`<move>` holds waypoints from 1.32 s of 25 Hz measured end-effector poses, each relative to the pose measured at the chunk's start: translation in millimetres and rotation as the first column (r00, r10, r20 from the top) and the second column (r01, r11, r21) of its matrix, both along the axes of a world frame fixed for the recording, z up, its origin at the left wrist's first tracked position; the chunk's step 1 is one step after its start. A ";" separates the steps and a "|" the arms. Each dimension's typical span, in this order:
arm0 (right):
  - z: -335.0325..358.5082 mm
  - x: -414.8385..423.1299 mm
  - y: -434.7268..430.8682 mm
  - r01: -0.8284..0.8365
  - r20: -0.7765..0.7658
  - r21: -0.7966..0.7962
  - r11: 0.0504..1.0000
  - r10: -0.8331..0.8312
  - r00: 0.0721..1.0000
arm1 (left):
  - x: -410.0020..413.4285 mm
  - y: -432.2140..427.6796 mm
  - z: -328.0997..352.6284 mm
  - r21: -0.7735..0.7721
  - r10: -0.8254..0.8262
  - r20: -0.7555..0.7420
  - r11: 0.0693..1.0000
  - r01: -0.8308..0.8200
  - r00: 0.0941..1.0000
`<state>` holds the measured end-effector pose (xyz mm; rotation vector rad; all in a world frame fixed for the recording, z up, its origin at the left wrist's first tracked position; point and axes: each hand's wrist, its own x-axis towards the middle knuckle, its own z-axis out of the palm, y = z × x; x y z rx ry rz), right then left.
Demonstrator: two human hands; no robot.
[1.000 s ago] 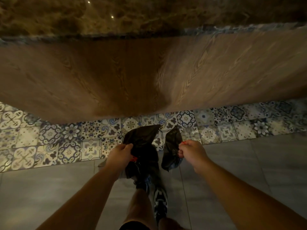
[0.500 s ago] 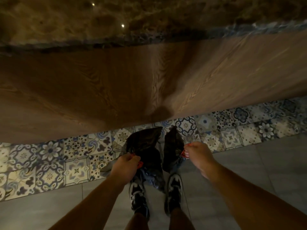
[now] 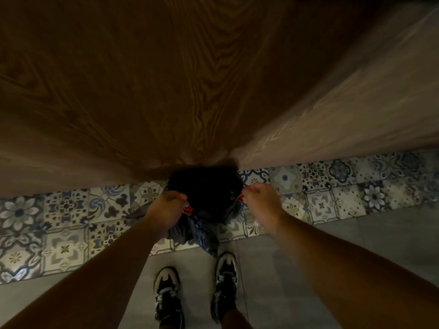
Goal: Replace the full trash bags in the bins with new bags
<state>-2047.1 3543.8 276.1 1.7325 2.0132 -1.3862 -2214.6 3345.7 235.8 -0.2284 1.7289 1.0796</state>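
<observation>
Blue-patterned tiles (image 3: 71, 210) line the floor (image 3: 344, 257) at left. Left hand (image 3: 166, 207): fingers curled, pinching red drawstring (image 3: 188, 210). Black trash bag (image 3: 204, 193) hangs between the hands, above the floor, before the wood panel (image 3: 142, 91). Right hand (image 3: 260, 203): fingers curled on drawstring's other side.

Wall: a dark wood-grain panel (image 3: 166, 91) fills the upper view, paler on its right side.
Floor border: a band of blue-and-white patterned tiles (image 3: 66, 217) runs along the panel's foot.
Floor: plain grey tiles (image 3: 368, 245) with thin joints, nearer the camera.
Light: dim and warm.
</observation>
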 end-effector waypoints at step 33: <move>28.4 50.1 -7.9 -0.339 -0.073 0.332 0.880 0.383 0.921 | 27.2 -41.8 26.7 -0.337 -0.537 -0.290 0.832 0.441 0.792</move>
